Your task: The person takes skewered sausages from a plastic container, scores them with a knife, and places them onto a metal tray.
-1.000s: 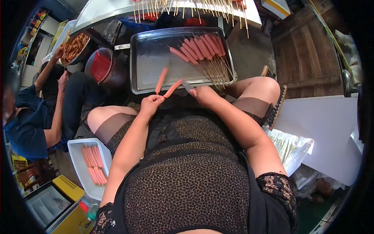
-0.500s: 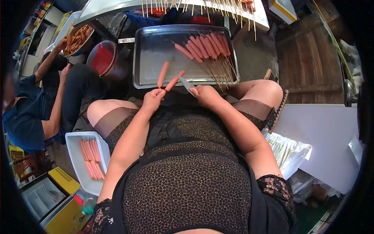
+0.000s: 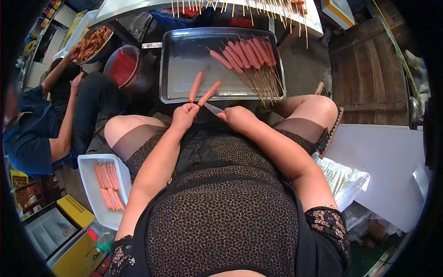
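Two pink sausages stick up from my left hand (image 3: 185,116), whose fingers are closed round their lower ends. One sausage (image 3: 196,87) points nearly straight away from me; the other sausage (image 3: 210,92) slants to the right. In my closed right hand (image 3: 239,119) is a knife (image 3: 213,109), its pale blade pointing left, with the tip close to the lower end of the slanted sausage. Whether the blade touches it I cannot tell. Just beyond both hands lies a metal tray (image 3: 184,94) with several skewered sausages (image 3: 249,54) fanned out at its right side.
A white tub (image 3: 87,184) with packed sausages stands at my left. Beyond it a person (image 3: 32,129) sits, one hand at a bowl of brown food (image 3: 94,44). A bucket (image 3: 131,83) stands left of the tray. Skewers overhang a white counter (image 3: 138,7) at the back.
The knife has moved down along the slanted sausage, from near its upper end to its lower end. My right hand has shifted slightly left and toward me.
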The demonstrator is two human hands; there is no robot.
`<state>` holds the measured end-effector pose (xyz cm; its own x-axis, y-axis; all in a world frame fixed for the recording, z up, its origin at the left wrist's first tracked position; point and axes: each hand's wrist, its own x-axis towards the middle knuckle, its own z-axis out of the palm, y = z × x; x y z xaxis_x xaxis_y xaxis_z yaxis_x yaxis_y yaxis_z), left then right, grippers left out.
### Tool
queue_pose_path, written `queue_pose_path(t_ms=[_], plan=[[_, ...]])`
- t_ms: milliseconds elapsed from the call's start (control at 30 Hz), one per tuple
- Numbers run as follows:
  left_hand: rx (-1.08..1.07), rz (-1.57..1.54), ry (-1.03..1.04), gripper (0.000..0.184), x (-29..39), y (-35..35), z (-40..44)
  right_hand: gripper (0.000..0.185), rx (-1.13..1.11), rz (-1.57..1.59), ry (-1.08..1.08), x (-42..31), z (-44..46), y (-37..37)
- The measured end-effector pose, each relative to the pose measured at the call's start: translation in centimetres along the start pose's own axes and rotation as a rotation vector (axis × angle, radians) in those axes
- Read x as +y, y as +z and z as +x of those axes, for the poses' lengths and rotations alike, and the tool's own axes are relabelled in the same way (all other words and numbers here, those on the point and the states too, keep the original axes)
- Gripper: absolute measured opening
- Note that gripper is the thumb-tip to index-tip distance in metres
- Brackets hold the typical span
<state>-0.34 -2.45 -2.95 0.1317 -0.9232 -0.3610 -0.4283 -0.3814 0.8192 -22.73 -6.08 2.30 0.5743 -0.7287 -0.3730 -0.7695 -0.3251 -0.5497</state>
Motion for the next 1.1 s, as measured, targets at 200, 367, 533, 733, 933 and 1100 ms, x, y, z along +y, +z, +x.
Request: queue_pose_path(t_ms=[200, 367, 533, 733, 933, 1100], plan=[[0.017, -0.037, 0.023, 0.024, 0.0, 0.0, 0.0, 0.045, 0.041, 0.028, 0.064, 0.7, 0.7, 0.2], [-0.008, -0.088, -0.01, 0.02, -0.3, 0.0, 0.2, 0.046, 0.01, 0.001, 0.032, 1.4, 1.0, -0.6], [-0.038, -0.104, -0.041, 0.021, -1.6, 0.1, 0.4, 0.046, 0.021, 0.051, 0.108, 1.3, 0.7, -1.0], [-0.055, -0.084, -0.049, 0.02, 0.0, -0.1, -0.2, 0.047, 0.105, 0.074, 0.084, 2.5, 1.4, -0.6], [-0.088, -0.136, -0.038, 0.02, -1.4, -0.1, 0.6, 0.048, 0.172, 0.067, 0.078, 4.1, 1.4, -0.4], [-0.087, -0.106, -0.032, 0.02, -1.3, -0.2, 0.6, 0.049, 0.084, 0.03, 0.145, 3.2, 0.7, -1.4]])
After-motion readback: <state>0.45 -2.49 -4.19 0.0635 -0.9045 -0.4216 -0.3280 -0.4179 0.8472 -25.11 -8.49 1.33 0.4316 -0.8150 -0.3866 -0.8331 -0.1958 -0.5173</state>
